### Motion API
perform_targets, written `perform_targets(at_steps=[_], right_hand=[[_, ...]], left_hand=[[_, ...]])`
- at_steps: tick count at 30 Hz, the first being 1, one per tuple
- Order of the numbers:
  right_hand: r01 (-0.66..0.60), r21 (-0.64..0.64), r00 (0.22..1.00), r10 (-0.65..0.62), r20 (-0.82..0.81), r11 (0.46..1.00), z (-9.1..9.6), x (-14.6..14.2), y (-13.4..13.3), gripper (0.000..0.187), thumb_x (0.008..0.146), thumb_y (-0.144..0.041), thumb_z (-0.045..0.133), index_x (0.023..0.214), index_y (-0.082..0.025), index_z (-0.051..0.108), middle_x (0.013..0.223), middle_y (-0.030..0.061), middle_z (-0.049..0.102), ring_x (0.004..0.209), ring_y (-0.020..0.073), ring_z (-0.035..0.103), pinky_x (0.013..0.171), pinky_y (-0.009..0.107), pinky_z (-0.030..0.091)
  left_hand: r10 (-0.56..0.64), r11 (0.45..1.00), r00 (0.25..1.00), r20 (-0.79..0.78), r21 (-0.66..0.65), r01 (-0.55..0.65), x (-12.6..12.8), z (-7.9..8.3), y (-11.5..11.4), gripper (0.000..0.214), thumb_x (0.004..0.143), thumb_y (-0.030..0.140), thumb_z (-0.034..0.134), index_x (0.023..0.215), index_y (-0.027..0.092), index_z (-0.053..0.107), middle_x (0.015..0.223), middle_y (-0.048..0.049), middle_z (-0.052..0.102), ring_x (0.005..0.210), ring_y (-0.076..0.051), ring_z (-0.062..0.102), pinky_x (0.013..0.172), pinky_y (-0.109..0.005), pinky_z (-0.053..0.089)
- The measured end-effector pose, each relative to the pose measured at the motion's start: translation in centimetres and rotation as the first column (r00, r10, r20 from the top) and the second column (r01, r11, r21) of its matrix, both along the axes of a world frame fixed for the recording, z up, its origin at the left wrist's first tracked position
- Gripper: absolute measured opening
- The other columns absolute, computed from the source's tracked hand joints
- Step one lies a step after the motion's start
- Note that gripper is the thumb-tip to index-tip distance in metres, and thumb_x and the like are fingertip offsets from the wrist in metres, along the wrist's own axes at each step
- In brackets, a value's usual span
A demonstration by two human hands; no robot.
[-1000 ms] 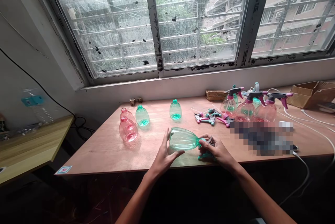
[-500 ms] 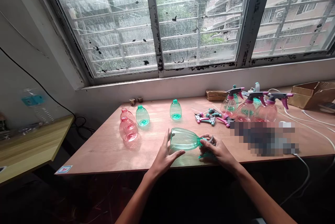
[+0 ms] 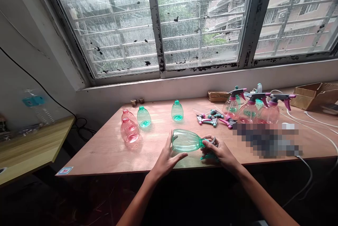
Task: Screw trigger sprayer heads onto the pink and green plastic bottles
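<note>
In the head view, the green bottle is on its side over the table, close to the middle of the near edge, its neck turned toward the right edge and its base toward the left. The left hand is spread wide around the base, fingers at the bottle's end and thumb standing off below its side; how much weight it carries I cannot tell. The right hand is closed about the neck, thumb and fingers gathered on a teal-and-grey sprayer head, which is mostly hidden in the grip. Beyond them, two pink bottles and a green one stand open-necked toward the left edge, with another green one nearer the far edge. Loose sprayer heads lie right of centre, beside pink bottles with their sprayers fitted, standing toward the far right corner. The step in hand looks like joining the sprayer head to the neck, though whether the thread has caught cannot be seen. The next move seems to call for a firmer hold on the base and a straight, even turn at the collar.
</note>
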State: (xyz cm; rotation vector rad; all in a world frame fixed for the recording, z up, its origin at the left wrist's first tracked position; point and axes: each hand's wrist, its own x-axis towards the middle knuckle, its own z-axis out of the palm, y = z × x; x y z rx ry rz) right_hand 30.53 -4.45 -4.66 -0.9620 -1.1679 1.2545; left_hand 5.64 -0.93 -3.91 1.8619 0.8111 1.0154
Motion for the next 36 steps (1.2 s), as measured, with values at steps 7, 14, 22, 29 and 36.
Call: perform_targets(at_steps=[7, 14, 22, 29, 36], right_hand=[[0.015, 0.02, 1.0, -0.015, 0.009, 1.0, 0.0, 0.0, 0.0, 0.042, 0.083, -0.051, 0.072, 0.102, -0.017, 0.058, 0.072, 0.0042, 0.072, 0.066, 0.0221, 0.07, 0.066, 0.037, 0.057], [-0.006, 0.036, 1.0, 0.005, 0.024, 0.999, 0.2, 0.0, 0.0, 0.04, 0.082, -0.054, 0.072, 0.094, -0.017, 0.059, 0.072, 0.0043, 0.072, 0.064, 0.0214, 0.069, 0.064, 0.035, 0.057], [0.013, 0.025, 0.999, -0.015, 0.045, 1.0, 0.5, -0.1, -0.1, 0.045, 0.079, -0.059, 0.073, 0.09, -0.017, 0.061, 0.074, 0.0049, 0.072, 0.062, 0.0215, 0.069, 0.061, 0.035, 0.057], [0.008, 0.035, 0.999, -0.01, 0.045, 0.999, 0.5, -0.1, 0.0, 0.045, 0.078, -0.059, 0.073, 0.089, -0.017, 0.06, 0.077, 0.005, 0.073, 0.06, 0.0203, 0.069, 0.062, 0.034, 0.057], [0.007, 0.042, 0.999, -0.009, 0.046, 0.999, 0.4, -0.1, 0.0, 0.044, 0.08, -0.058, 0.072, 0.091, -0.017, 0.059, 0.077, 0.005, 0.073, 0.06, 0.0201, 0.069, 0.062, 0.033, 0.056]], left_hand=[[0.014, 0.999, 1.0, -0.007, 0.038, -0.014, 0.2, 0.5, 0.0, 0.089, 0.083, 0.04, 0.073, 0.155, 0.026, 0.022, 0.158, -0.0133, 0.033, 0.146, -0.031, 0.031, 0.117, -0.047, 0.031], [-0.008, 1.0, 1.0, -0.005, 0.013, 0.008, 0.0, 0.1, -0.1, 0.097, 0.084, 0.039, 0.072, 0.157, 0.028, 0.008, 0.157, -0.0154, 0.034, 0.146, -0.03, 0.031, 0.117, -0.048, 0.033], [0.015, 1.0, 1.0, -0.019, 0.026, -0.014, 0.2, 0.6, -0.1, 0.088, 0.083, 0.04, 0.073, 0.154, 0.026, 0.022, 0.156, -0.0137, 0.036, 0.144, -0.031, 0.035, 0.118, -0.047, 0.033], [0.05, 0.994, 0.998, -0.046, 0.098, -0.045, 0.3, 0.3, -0.3, 0.092, 0.083, 0.037, 0.073, 0.155, 0.027, 0.018, 0.159, -0.0115, 0.031, 0.147, -0.03, 0.03, 0.121, -0.049, 0.025], [0.071, 0.991, 0.994, -0.078, 0.123, -0.061, 0.3, 1.7, -0.6, 0.066, 0.089, 0.04, 0.065, 0.147, 0.022, 0.04, 0.152, -0.0104, 0.043, 0.145, -0.03, 0.033, 0.121, -0.049, 0.024]])
